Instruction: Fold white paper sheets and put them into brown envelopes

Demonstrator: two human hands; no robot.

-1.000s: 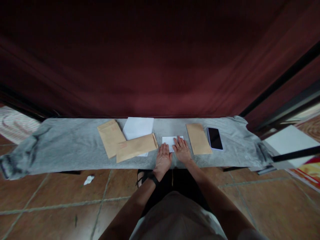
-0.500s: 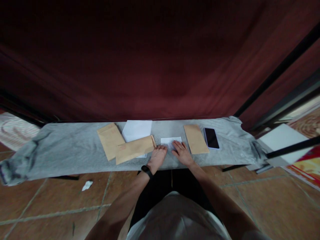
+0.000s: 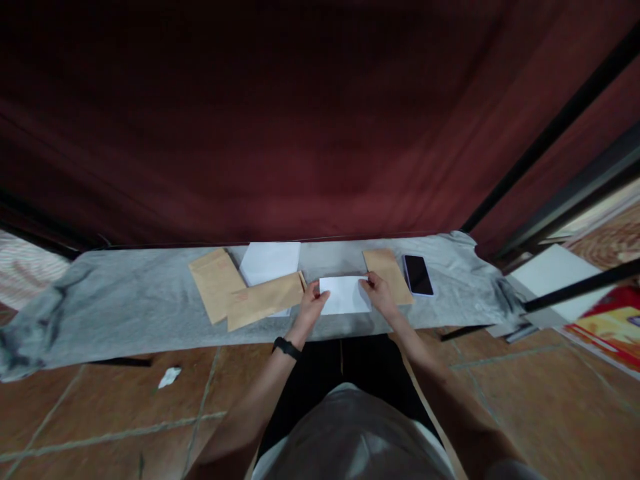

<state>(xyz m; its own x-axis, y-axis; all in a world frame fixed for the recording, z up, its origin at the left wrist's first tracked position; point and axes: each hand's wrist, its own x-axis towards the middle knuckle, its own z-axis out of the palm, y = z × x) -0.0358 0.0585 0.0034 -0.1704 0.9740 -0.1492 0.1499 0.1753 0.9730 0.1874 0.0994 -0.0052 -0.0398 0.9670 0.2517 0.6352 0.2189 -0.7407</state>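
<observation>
A white folded paper [image 3: 345,295] is held between my two hands over the front middle of the grey cloth. My left hand [image 3: 313,301] pinches its left edge, and my right hand [image 3: 377,291] grips its upper right edge. Just left of my left hand lies a brown envelope [image 3: 265,299], which overlaps another brown envelope [image 3: 216,283] and some white sheets [image 3: 271,261]. A third brown envelope [image 3: 387,273] lies flat beyond my right hand, partly covered by it.
A phone [image 3: 419,275] with a dark screen rests right of the third envelope. The grey cloth [image 3: 140,300] covers a narrow bench before a dark red curtain [image 3: 300,167]. Black metal poles slant at both sides. Crumpled white paper [image 3: 169,377] lies on the tiled floor.
Both hands were lying on the white paper; now they have moved to its sides and grip it, and it appears lifted. The view has shifted slightly.
</observation>
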